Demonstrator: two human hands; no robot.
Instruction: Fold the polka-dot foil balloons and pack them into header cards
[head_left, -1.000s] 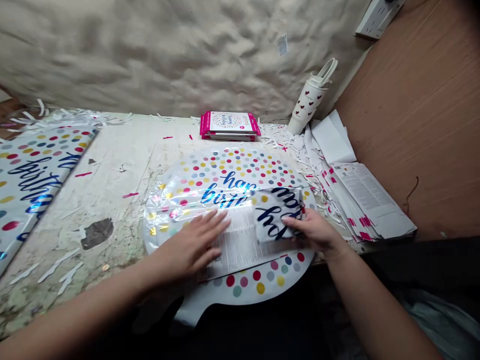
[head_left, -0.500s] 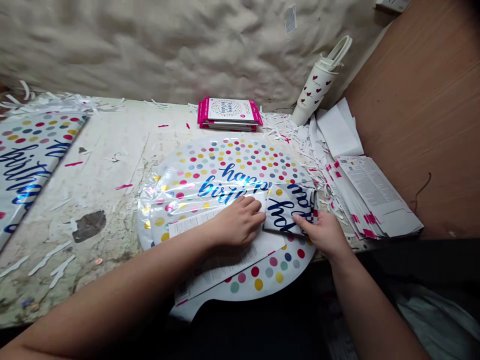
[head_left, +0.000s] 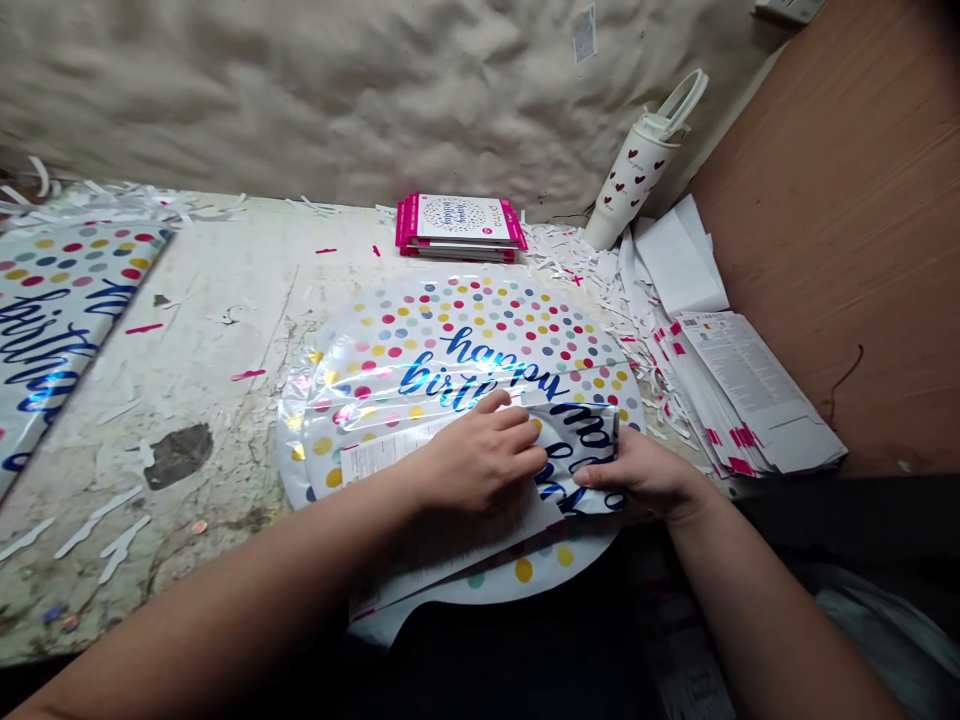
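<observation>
A flat, round foil balloon [head_left: 502,310] with coloured dots and blue "happy birthday" lettering lies in front of me. On its near part rests a white printed card sleeve [head_left: 465,548], partly covered by my left forearm. My left hand [head_left: 484,455] is closed over the sleeve's right end, fingers curled; the fingertips' exact grip is hidden. A folded foil balloon [head_left: 581,440] with dark blue lettering meets that end of the sleeve. My right hand [head_left: 645,472] pinches its right side, thumb on top. How far the folded balloon lies inside the sleeve is hidden.
A stack of pink-edged packets [head_left: 461,225] lies at the back. A white tumbler [head_left: 634,180] stands at back right, amid paper scraps. Printed card sleeves [head_left: 757,390] pile along the brown panel [head_left: 847,200]. Another dotted foil balloon [head_left: 60,330] lies at left.
My right hand has moved slightly left and toward me with the folded balloon, which now sits closer to the sleeve. More of the flat balloon's lettering shows. My left hand has shifted slightly right.
</observation>
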